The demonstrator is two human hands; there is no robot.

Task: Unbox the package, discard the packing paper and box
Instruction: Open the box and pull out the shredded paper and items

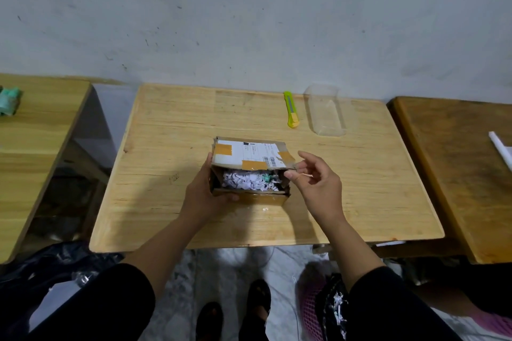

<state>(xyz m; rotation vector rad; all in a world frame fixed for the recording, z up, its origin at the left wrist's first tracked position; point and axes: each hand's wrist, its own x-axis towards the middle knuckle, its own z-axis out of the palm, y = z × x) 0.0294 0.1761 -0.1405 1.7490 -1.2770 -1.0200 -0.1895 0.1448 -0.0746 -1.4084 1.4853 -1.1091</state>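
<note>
Cardboard box [249, 196] sits at centre of the wooden surface [360, 188], lid flap [249, 153] lifted toward 12 o'clock. Left hand [205, 191] grips the box's 9 o'clock end; right hand [313, 177] pinches the flap's 3 o'clock corner. Shredded paper [243, 181] fills it. Risk: tilting the box or yanking the flap would scatter shreds. Utility knife [291, 109] and clear container [325, 111] at 1 o'clock. Scuffed grey wall [249, 22] behind; pink basket [310, 310] on the floor, 5 o'clock.

a plain workroom: bare scuffed wall [249, 8], three wooden tables [360, 174] side by side.
</note>
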